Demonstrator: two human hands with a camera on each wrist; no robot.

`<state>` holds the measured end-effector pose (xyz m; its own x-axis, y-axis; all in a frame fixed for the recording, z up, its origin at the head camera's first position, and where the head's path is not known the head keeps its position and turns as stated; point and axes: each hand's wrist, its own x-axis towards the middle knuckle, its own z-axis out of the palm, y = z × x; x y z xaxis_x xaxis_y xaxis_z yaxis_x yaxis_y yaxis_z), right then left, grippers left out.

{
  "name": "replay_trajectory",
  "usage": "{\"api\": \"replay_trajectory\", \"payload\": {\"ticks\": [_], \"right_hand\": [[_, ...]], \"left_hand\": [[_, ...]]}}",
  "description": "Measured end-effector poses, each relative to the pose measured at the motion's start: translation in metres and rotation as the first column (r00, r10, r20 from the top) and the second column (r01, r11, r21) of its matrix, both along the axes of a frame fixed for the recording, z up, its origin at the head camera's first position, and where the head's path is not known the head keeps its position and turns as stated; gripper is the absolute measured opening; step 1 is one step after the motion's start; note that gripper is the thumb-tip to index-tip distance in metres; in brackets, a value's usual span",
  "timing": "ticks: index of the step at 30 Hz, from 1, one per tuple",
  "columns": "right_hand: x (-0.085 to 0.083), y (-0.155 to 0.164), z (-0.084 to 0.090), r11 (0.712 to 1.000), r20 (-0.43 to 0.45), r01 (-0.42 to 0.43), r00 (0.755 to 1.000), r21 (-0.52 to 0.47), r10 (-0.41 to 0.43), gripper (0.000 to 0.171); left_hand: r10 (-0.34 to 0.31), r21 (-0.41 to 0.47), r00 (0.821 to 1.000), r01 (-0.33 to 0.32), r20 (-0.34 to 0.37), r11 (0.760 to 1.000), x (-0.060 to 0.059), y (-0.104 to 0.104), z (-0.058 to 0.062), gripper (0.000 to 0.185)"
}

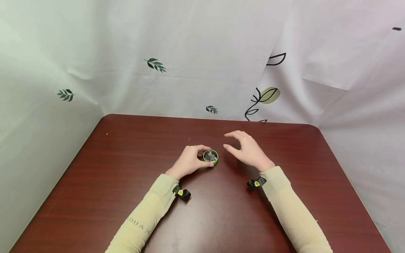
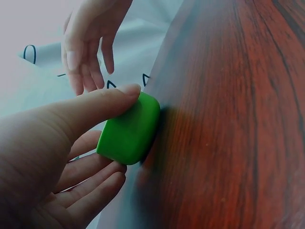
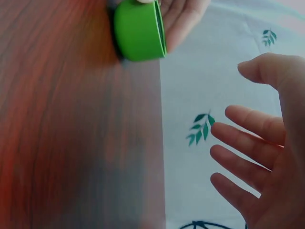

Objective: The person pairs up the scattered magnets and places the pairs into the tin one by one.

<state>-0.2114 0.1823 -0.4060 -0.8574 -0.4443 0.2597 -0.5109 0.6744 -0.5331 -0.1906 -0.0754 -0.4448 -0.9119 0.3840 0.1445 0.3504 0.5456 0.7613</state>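
Sleeves: two pale yellow-green sleeves [image 1: 148,214] fill the foreground of the head view, each with a small black wrist camera [image 1: 182,193] clipped at the cuff.
Green tin: a small round green tin [image 1: 211,156] stands on the dark red wood-grain tabletop [image 1: 126,168], near its middle, with grey pieces showing inside its open top; what the pieces are is too small to tell.
Left hand: the left hand [image 1: 189,161] grips the tin from its left side, thumb laid over the rim and fingers curled beneath, as the left wrist view shows against the tin's green wall [image 2: 128,136].
Right hand: the right hand [image 1: 248,149] hovers just to the right of the tin, fingers spread and loosely bent, holding nothing and not touching it; the right wrist view shows the same open palm [image 3: 271,162] apart from the tin [image 3: 139,29].
Backdrop: a white cloth printed with green leaf sprigs [image 1: 155,64] hangs behind and on both sides of the tabletop.
Risk: the tin is small and held from one side only, so a nudge from the nearing right hand, or a slip of the thumb on the smooth rim, could likely tip it and scatter the loose grey pieces across the tabletop.
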Motion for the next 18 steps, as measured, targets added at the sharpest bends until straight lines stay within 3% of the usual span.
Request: {"api": "replay_trajectory", "payload": {"ticks": [13,18], "right_hand": [[0.0,0.032,0.013,0.998,-0.066,0.058,0.996,0.015,-0.057,0.046],[-0.001,0.042,0.015,0.998,-0.121,0.056,0.991,0.037,-0.051,0.048]], "left_hand": [[0.0,-0.004,1.0,0.0,-0.004,1.0,0.001,-0.001,0.001,0.056],[-0.024,-0.058,0.999,0.022,-0.04,0.998,0.001,-0.003,0.002,0.07]]}}
